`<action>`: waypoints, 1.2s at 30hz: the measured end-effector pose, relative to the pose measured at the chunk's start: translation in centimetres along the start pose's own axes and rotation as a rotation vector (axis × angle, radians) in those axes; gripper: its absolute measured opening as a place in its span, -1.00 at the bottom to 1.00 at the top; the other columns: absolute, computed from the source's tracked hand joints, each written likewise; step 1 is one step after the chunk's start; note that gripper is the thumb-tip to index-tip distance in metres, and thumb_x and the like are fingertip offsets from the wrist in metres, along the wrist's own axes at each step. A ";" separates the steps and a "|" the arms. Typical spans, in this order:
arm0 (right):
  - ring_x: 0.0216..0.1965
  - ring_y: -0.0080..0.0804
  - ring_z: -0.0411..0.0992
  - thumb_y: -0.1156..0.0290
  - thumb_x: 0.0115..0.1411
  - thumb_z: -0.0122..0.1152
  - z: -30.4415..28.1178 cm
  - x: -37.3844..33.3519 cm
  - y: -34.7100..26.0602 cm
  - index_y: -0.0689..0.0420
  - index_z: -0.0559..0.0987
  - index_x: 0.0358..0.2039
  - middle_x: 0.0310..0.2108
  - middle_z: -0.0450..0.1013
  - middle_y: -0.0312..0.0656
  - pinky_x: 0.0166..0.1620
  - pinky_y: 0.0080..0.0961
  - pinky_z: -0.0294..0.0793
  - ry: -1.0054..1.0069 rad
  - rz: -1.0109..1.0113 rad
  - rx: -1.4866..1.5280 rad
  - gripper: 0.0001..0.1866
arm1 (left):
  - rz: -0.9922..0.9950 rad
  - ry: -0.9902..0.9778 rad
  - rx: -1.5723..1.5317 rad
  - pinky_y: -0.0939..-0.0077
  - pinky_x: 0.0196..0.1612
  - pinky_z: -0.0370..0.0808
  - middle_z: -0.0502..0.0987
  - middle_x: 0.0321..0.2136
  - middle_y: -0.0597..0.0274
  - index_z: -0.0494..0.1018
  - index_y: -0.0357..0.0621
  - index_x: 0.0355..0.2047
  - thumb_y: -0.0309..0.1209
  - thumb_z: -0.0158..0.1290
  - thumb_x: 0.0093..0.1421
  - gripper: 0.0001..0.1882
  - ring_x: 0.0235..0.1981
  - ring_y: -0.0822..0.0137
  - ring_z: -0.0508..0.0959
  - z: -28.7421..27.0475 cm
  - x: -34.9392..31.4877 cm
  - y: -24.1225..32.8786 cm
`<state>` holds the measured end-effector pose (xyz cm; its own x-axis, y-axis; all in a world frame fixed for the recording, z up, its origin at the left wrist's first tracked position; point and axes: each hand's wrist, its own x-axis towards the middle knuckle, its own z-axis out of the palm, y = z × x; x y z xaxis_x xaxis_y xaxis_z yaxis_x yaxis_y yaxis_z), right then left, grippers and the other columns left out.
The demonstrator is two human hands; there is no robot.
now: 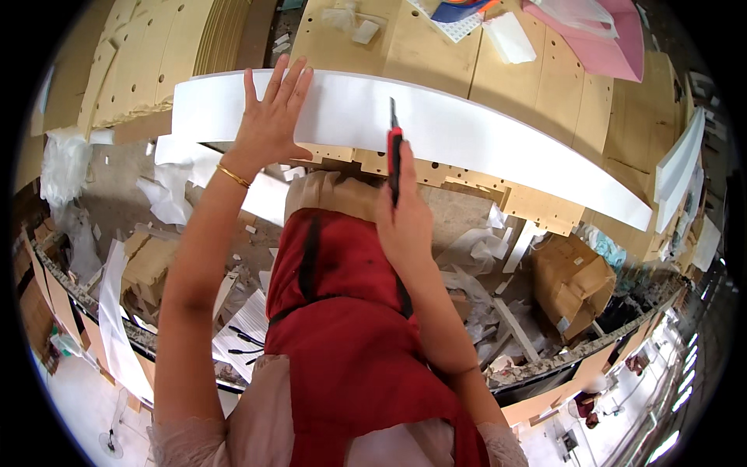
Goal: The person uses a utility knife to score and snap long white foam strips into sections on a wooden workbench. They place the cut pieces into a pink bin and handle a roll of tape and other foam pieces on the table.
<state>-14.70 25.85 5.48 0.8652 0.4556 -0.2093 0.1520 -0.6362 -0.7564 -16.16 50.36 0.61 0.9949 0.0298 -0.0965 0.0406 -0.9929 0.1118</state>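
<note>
A long white foam strip (482,142) lies across the front of the wooden boards in front of me, its right end tapering. My left hand (274,115) rests flat on the strip's left part, fingers spread. In my right hand (405,218) is a red and black utility knife (394,159), its blade out and pointing away from me. The blade tip appears over the strip's middle; I cannot tell whether it touches.
Wooden boards with drilled holes (436,54) make up the surface beyond the strip. A pink bin (603,43) stands at the far right. White sheets (677,167) lean at the right edge. A cardboard box (572,284) and scraps of wrapping lie on the floor.
</note>
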 end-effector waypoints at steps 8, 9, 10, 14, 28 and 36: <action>-0.45 0.03 0.45 0.49 0.15 -0.03 6.3 4.4 -2.9 0.07 0.00 0.33 -0.38 0.43 0.10 -0.37 -0.14 0.44 0.024 0.034 -0.104 -0.28 | 0.195 0.097 -0.205 -0.22 0.30 -0.21 0.14 0.24 0.15 -0.01 -0.21 0.29 0.10 0.35 -0.42 0.30 0.31 0.15 0.06 1.8 1.1 -2.1; -0.46 0.03 0.44 0.49 0.15 -0.03 6.7 4.6 -3.0 0.08 0.01 0.33 -0.40 0.42 0.09 -0.38 -0.14 0.44 0.042 0.027 -0.133 -0.28 | 0.201 0.118 -0.211 -0.21 0.30 -0.17 0.17 0.22 0.15 0.01 -0.21 0.28 0.08 0.35 -0.40 0.27 0.28 0.15 0.11 2.1 1.0 -2.1; -0.46 0.03 0.44 0.50 0.15 -0.02 7.0 4.7 -3.1 0.08 0.02 0.32 -0.42 0.42 0.08 -0.38 -0.14 0.44 0.049 0.032 -0.140 -0.28 | 0.207 0.135 -0.218 -0.20 0.30 -0.13 0.20 0.19 0.14 0.03 -0.22 0.27 0.07 0.36 -0.39 0.25 0.25 0.14 0.15 2.5 0.9 -2.2; -0.48 0.02 0.43 0.51 0.13 -0.01 7.6 5.3 -4.0 0.08 0.06 0.31 -0.46 0.41 0.07 -0.39 -0.14 0.43 0.065 0.078 -0.174 -0.29 | 0.241 0.198 -0.324 -0.08 0.27 -0.02 0.22 0.15 0.09 0.09 -0.25 0.23 -0.02 0.33 -0.31 0.12 0.16 0.10 0.23 3.2 1.3 -2.6; -0.45 0.14 0.46 0.52 0.04 0.04 8.1 -9.2 -4.3 0.00 0.03 0.33 -0.30 0.48 0.12 -0.37 -0.09 0.47 -0.393 0.458 -0.321 -0.19 | 0.218 0.082 -0.310 -0.05 0.24 0.01 0.18 0.17 0.09 0.07 -0.22 0.25 -0.02 0.34 -0.35 0.17 0.18 0.10 0.18 3.1 1.6 -2.8; -0.55 -0.23 0.46 0.50 0.23 -0.05 6.5 -5.3 -8.7 0.01 -0.02 0.34 -0.47 0.45 -0.02 -0.45 -0.36 0.44 0.012 0.575 0.107 -0.31 | 0.107 0.064 -0.231 -0.33 0.26 -0.26 -0.02 0.33 0.11 -0.05 -0.21 0.31 0.22 0.32 -0.47 0.38 0.38 0.07 -0.14 0.1 -2.4 -9.2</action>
<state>-23.69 33.07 9.09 0.8000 0.0479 -0.5980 -0.3921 -0.7127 -0.5816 -18.96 59.44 -0.24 0.9982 -0.0594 -0.0097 -0.0525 -0.9385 0.3414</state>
